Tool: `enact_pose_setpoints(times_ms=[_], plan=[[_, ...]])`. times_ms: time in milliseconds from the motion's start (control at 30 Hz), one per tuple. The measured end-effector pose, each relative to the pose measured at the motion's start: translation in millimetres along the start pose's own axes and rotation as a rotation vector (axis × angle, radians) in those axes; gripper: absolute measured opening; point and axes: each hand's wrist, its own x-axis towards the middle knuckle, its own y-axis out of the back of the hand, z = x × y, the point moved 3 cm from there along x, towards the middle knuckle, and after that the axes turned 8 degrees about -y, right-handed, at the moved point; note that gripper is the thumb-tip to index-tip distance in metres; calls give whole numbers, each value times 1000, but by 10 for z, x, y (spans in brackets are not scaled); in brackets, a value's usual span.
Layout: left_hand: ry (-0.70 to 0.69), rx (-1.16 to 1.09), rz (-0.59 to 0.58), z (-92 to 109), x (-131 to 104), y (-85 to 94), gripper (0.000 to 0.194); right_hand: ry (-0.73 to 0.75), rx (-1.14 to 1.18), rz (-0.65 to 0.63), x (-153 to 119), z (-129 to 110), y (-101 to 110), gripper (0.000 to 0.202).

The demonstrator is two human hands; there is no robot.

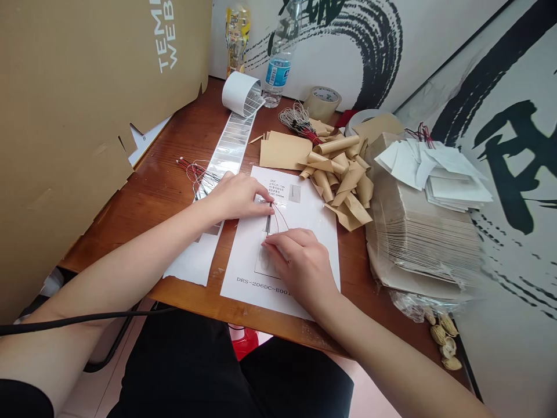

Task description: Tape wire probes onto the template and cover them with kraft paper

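A printed white sheet (243,270) lies on the brown table, with a small outline drawing and text on it. Over its middle, my left hand (243,196) pinches the upper end of a thin dark wired part (269,223). Lower down, my right hand (304,258) has thumb and forefinger closed at the part's lower end. Fine red wires (282,215) curve up between the two hands. Left of the sheet, a bunch of similar wires (198,174) rests by a strip of silvery labels (228,145) that runs up to a roll (241,94).
Brown paper pieces (343,174), a wire bundle (298,121) and a tape roll (322,103) lie behind. At right stand stacked cards (426,232) under white slips (456,174), with peanuts (448,342) nearby. A water bottle (277,75) stands at the back; a large cardboard box (87,116) flanks the left.
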Motion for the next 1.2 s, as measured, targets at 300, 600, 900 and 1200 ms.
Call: enact_pose_setpoints(times_ms=[300, 600, 900, 1200], plan=[[26, 12, -27, 2, -2, -4, 45, 62, -46, -37, 17, -12, -25, 16], [38, 21, -56, 25, -18, 23, 50, 76, -49, -47, 2, 3, -18, 19], [39, 22, -64, 26, -25, 14, 51, 123, -29, -34, -30, -188, 38, 17], [41, 22, -59, 13, -23, 8, 50, 61, -94, -121, 46, -33, 112, 7]])
